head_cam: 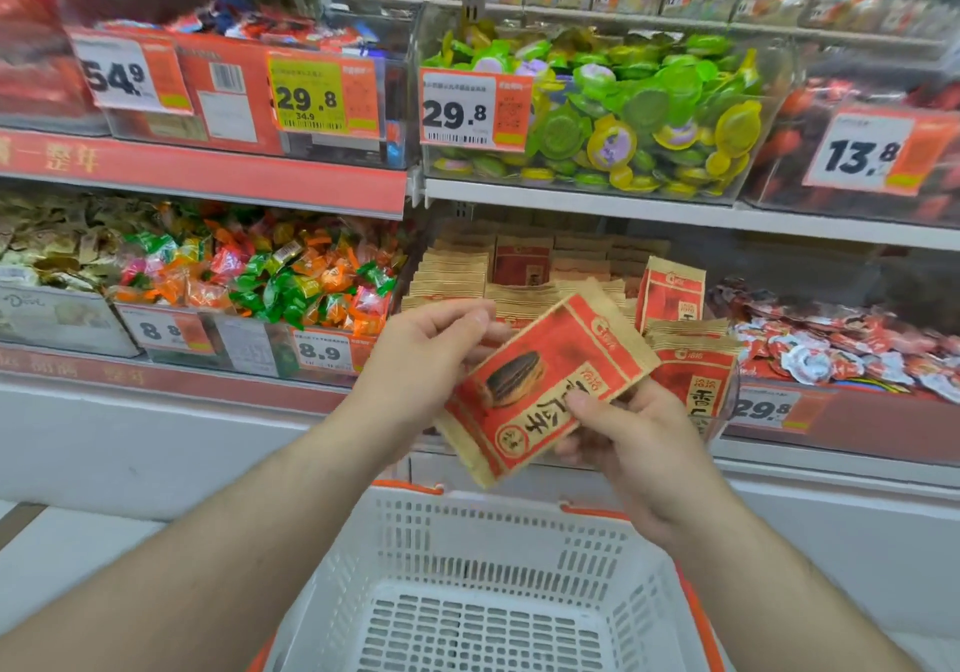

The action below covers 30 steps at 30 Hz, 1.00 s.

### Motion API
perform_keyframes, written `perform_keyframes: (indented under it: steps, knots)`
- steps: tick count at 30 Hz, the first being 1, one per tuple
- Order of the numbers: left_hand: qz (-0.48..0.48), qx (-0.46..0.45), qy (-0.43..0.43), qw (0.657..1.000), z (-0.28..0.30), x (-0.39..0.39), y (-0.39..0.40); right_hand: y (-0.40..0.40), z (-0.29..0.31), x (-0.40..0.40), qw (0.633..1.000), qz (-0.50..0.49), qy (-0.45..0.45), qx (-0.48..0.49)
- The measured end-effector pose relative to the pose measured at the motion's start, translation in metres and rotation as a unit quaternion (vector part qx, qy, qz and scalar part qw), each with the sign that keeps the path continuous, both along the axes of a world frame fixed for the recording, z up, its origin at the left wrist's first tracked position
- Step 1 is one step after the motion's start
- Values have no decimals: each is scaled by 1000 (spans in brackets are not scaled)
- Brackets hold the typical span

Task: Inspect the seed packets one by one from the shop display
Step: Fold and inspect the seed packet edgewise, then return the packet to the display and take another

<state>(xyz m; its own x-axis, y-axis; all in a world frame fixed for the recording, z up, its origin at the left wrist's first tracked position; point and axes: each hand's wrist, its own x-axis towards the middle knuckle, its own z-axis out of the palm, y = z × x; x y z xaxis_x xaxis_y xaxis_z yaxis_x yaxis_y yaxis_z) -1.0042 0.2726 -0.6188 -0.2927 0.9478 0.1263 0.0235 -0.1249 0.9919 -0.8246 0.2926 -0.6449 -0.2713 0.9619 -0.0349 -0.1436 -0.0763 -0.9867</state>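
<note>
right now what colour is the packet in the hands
Red front with tan paper edges, on the packet held by both hands, seen in the head view.

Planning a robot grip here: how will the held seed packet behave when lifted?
Probably light: the packet is held by fingertips of both hands, left hand, right hand. It looks flat and papery, so likely bendable, not floppy. Its matte surface seems unlikely to slip.

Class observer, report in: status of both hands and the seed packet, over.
Left hand and right hand both pinching one seed packet, tilted, above the basket. More packets in the display behind. Nothing in the way.
</note>
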Motion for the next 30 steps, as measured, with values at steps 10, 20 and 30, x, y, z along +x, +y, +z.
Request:
perform_keyframes:
  steps: [10, 20, 30]
  knots:
    - [-30, -42, 548, 835, 21, -16, 62, 57, 68, 12, 965, -155, -39, 208]
    - [-204, -178, 674, 687, 28, -20, 114, 141, 61, -16, 903, -106, -311, 276]
    - [-206, -185, 685, 674, 29, -15, 109, 169, 73, -44, 828, -57, -480, 284]
